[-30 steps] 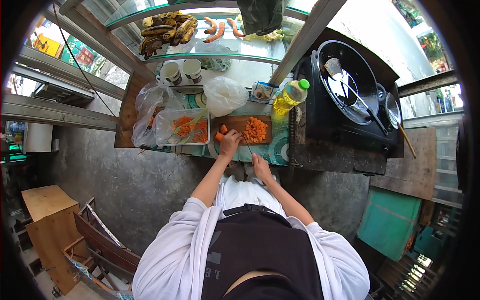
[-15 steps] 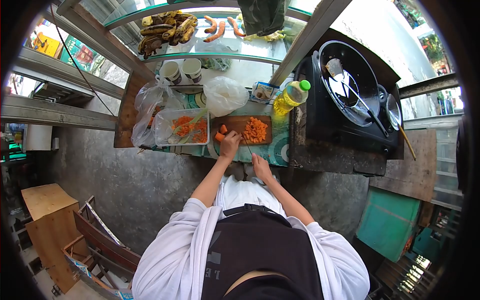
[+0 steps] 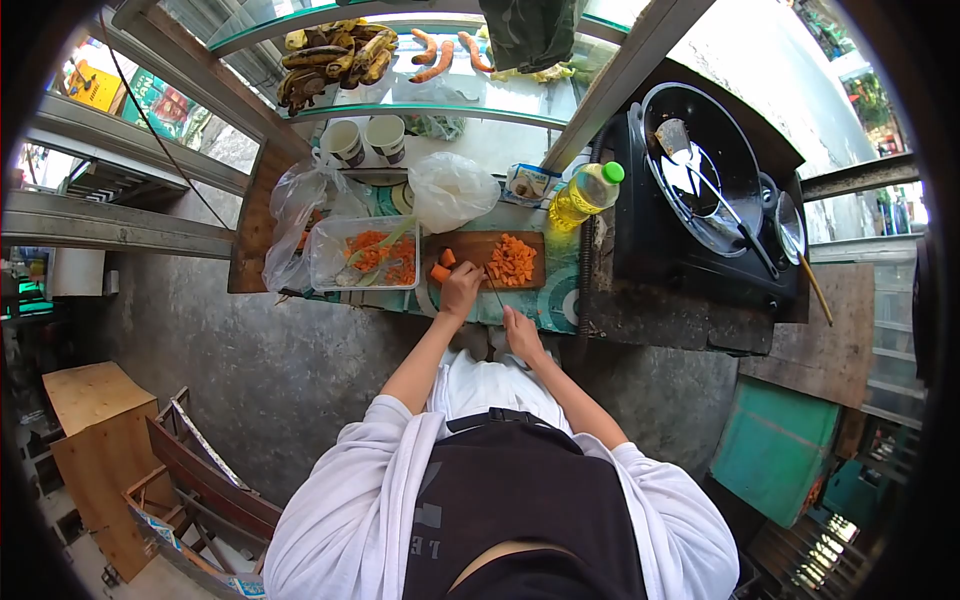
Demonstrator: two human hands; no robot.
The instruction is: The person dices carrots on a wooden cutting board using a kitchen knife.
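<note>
A wooden cutting board [image 3: 474,243] lies on the counter ahead of me. My left hand [image 3: 460,288] presses down on a carrot piece [image 3: 440,272] at the board's near left corner. My right hand [image 3: 522,332] grips a knife [image 3: 495,291], its blade pointing toward the board beside the left hand. A pile of diced carrot [image 3: 511,259] covers the board's right half. One more carrot chunk [image 3: 448,257] sits just beyond my left hand.
A clear tub [image 3: 364,253] of carrot peelings stands left of the board, with plastic bags [image 3: 449,188] behind. An oil bottle [image 3: 584,193] stands at the right, then a black wok [image 3: 700,165] with a ladle on a stove. Cups [image 3: 365,141] and bananas [image 3: 330,62] sit farther back.
</note>
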